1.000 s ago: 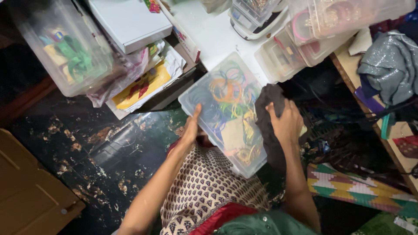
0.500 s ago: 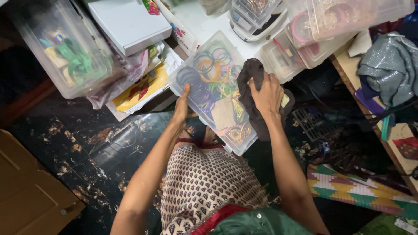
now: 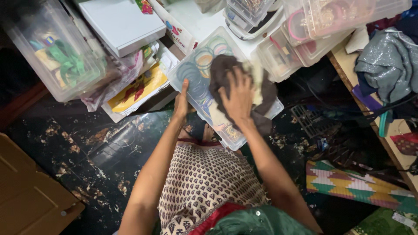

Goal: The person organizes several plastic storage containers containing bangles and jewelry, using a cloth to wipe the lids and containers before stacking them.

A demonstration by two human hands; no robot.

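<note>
The clear plastic box [image 3: 198, 74] of coloured bangles sits tilted just above the middle of the frame, its far end over the white tabletop [image 3: 204, 24] and its near end out over the dark floor [image 3: 109, 148], so keep your left hand [image 3: 181, 103] flat against its left edge to steady it. Your right hand [image 3: 237, 96] lies spread, fingers wide, pressing the dark cloth [image 3: 220, 72] onto the lid. Wipe with even pressure toward the braced side, so the box does not slide off the edge.
</note>
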